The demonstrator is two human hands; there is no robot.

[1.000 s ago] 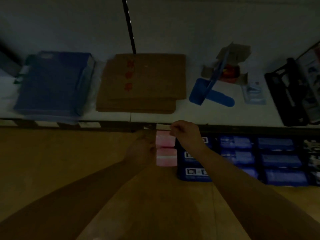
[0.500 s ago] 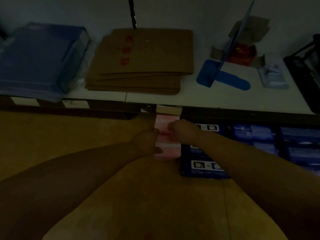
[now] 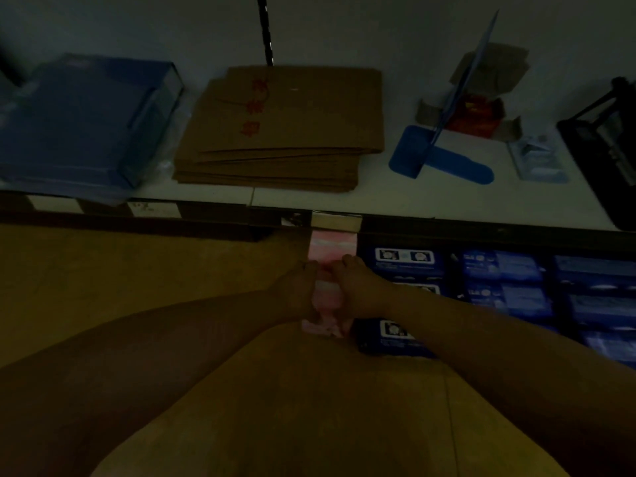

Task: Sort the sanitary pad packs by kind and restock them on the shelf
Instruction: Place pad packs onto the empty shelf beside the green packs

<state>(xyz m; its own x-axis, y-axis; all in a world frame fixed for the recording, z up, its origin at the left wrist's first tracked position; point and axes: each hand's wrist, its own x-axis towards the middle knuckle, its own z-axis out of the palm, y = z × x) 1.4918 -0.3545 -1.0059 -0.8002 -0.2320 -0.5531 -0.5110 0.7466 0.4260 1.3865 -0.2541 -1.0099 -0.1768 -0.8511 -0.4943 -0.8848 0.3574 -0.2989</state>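
A column of pink sanitary pad packs [image 3: 331,247] runs front to back on the lower shelf, under the edge of the white top shelf [image 3: 378,197]. My left hand [image 3: 298,293] grips the left side of a pink pack in this column. My right hand [image 3: 359,287] grips its right side, fingers curled over the pack's top. The frontmost pink pack [image 3: 321,328] pokes out below both hands. Dark blue pad packs [image 3: 406,265] stand in rows right beside the pink column.
On the top shelf lie a blue box [image 3: 86,125], a stack of flat brown cardboard [image 3: 282,132], a blue plastic holder [image 3: 440,160], an opened small carton [image 3: 481,108] and a black rack [image 3: 605,139]. More blue packs [image 3: 516,280] fill the right. Brown floor [image 3: 120,270] lies to the left.
My right hand dropped from the back of the pink column to its middle and my left hand closed in opposite it. The view moved closer to the shelf.
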